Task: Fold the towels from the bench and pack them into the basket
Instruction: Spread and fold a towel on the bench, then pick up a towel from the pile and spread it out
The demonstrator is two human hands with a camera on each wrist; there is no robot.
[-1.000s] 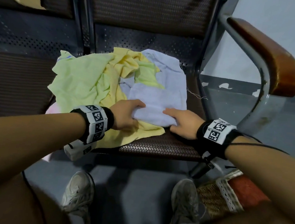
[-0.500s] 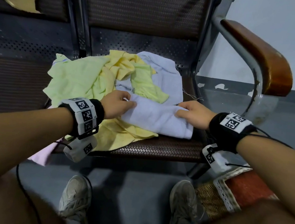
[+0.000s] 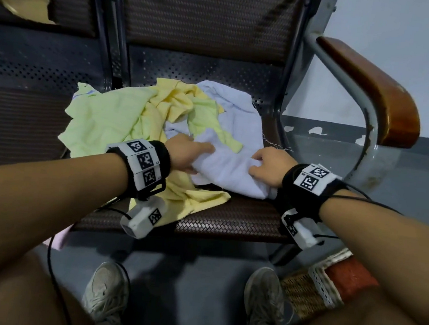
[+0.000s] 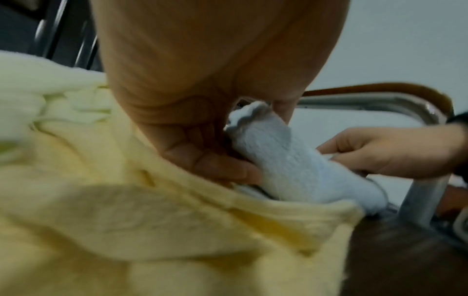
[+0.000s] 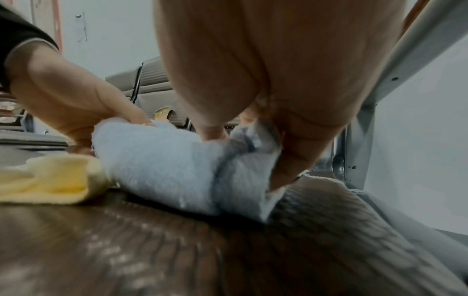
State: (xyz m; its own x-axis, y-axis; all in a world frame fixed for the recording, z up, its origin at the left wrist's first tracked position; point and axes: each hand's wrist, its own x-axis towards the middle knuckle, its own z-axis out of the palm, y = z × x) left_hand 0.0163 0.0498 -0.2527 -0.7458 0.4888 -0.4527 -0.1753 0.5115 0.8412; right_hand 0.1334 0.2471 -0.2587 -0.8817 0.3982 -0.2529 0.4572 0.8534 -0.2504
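Seemingly woven bench seat (image 3: 228, 222), pale wall (image 3: 409, 37)

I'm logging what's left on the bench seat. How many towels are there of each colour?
Pale blue towel: 1, gripped by the left hand and the right hand
Yellow towel: 1
Light green towel: 1
Total: 3

Both forearms are reaching forward, the left hand (image 3: 186, 152) and right hand (image 3: 270, 166) curling their fingers (image 4: 222, 168) in grips.
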